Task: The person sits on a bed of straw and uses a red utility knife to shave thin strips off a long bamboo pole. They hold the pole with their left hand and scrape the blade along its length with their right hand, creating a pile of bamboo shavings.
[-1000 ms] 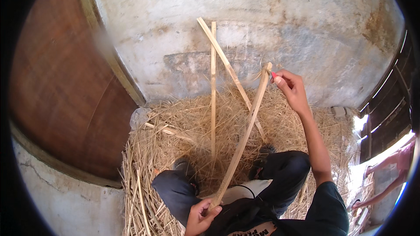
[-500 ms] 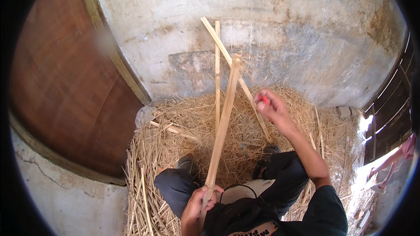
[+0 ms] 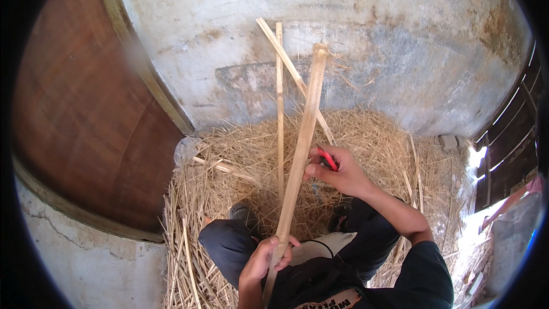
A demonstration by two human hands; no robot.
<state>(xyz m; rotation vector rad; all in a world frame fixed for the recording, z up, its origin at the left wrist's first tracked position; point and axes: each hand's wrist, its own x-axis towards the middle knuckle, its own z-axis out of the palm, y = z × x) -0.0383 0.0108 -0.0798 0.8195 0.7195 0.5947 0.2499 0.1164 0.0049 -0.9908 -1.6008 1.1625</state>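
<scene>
A long, pale bamboo strip (image 3: 307,120) slants upward across the middle, its lower end running past my lap. My left hand (image 3: 267,258) is wrapped round it low down, near my knee. Frayed fibres hang from the strip's top end. My right hand (image 3: 346,171) is closed on a red-and-black tool (image 3: 327,158), whose working end is hidden by the fingers. The fingertips of that hand are at the strip's right edge, around its middle; whether they touch it I cannot tell.
Two thinner strips lean on the stained wall (image 3: 400,63), one upright (image 3: 279,97), one slanted (image 3: 293,69). Straw and shavings (image 3: 366,131) cover the floor around my feet. A brown wooden panel (image 3: 86,109) stands left. Part of another person's leg (image 3: 514,201) shows at far right.
My right hand has come left and down with the red-and-black tool, up to the bamboo strip. The strip's top end has shifted up and right; my left hand keeps hold.
</scene>
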